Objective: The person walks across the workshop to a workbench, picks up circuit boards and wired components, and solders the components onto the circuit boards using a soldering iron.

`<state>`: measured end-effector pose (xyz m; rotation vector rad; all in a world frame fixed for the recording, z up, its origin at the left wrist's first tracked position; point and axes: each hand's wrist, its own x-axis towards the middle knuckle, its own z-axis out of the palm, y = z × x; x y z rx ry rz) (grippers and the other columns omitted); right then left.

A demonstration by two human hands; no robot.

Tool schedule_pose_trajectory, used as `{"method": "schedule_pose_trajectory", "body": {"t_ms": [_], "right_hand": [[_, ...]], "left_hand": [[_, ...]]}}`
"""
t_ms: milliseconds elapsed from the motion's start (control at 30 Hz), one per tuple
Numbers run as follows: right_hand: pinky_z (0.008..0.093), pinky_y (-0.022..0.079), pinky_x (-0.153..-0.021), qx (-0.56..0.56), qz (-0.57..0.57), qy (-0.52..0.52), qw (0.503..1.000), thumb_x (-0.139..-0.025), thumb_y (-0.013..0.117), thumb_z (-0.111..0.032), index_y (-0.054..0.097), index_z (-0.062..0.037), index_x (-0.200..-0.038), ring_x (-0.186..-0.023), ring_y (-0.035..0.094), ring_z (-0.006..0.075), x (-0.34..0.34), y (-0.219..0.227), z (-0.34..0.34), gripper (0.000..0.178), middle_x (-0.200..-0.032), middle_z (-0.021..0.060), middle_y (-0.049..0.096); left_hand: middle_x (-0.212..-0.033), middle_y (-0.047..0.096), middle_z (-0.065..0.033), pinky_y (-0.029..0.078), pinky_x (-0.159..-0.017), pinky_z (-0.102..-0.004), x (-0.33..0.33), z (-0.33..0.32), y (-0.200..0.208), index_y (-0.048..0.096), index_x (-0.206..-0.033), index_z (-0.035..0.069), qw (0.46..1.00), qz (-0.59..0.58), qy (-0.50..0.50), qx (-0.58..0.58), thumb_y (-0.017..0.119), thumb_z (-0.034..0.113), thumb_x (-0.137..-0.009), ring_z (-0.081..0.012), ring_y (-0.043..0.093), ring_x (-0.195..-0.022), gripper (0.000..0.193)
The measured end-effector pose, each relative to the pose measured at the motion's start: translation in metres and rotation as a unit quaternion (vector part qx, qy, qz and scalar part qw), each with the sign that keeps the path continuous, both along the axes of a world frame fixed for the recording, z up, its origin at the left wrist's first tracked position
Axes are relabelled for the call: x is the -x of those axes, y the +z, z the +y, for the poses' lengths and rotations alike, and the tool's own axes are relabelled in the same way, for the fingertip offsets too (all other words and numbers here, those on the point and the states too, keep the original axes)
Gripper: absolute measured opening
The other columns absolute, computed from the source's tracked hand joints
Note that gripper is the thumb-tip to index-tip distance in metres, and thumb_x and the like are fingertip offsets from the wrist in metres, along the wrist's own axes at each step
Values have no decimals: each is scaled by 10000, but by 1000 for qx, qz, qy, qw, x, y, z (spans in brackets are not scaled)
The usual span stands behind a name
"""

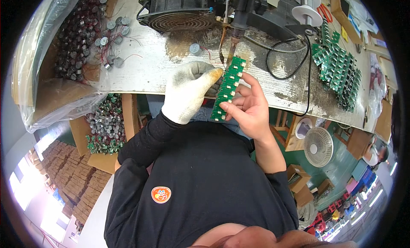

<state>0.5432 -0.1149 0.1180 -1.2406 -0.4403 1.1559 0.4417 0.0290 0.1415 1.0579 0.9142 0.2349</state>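
My bare right hand [250,107] grips a long green circuit board strip [227,93] by its edges, thumb on the face. Small pale connectors line the strip's right edge, and it stands tilted over the table's near edge. My left hand [188,90], in a white glove with a stained thumb tip, is closed beside the strip's upper left edge. Whatever its fingers pinch is hidden. Just above the strip, the soldering iron [234,45] points down from its mount, with a thin feed tube [222,51] alongside. A round metal part with red wires [194,49] lies beyond the glove.
Many round wired parts [77,43] are heaped at the left. Finished-looking green boards [339,75] pile up at the right. A black fan [179,17] stands at the back, near a solder spool [306,13] and a looped black cable [308,64]. A carton [128,115] sits below left.
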Motion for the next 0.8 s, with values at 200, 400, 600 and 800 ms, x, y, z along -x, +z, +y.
{"method": "schedule_pose_trajectory", "body": {"t_ms": [200, 400, 600, 800], "right_hand": [[215, 497, -514, 5, 6, -1, 1000, -798, 623, 116, 283, -23, -1373, -675, 636, 146, 0, -2, -3, 682, -1013, 158, 597], [215, 494, -514, 10, 8, 0, 1000, -801, 624, 109, 281, -26, -1374, -680, 636, 145, 2, -6, -3, 681, -1013, 158, 597], [220, 493, -511, 14, 16, -4, 1000, -807, 638, 80, 278, -26, -1372, -680, 629, 139, 2, -3, 2, 679, -1004, 148, 588], [249, 496, -503, 17, 20, -26, 999, -802, 651, 59, 268, -28, -1380, -674, 615, 149, -5, -3, 1, 700, -1020, 145, 571]], "left_hand": [[-797, 662, -67, 492, -615, -233, 0, -5, -7, 642, -922, -50, 1000, -15, 14, 24, 633, 154, -885, -97, 617, -700, 207], [-794, 661, -78, 503, -624, -246, 1, -5, -12, 632, -927, -57, 1000, -4, 14, 5, 639, 148, -880, -107, 626, -702, 211], [-861, 658, -83, 509, -722, -275, 12, 4, -12, 621, -975, -35, 988, 4, -45, -144, 644, 138, -860, -152, 634, -801, 209], [-1212, 519, -210, 446, -937, -386, 47, 32, -30, 514, -1169, -19, 834, -11, -41, -550, 710, 76, -723, -333, 530, -1115, 496]]}}
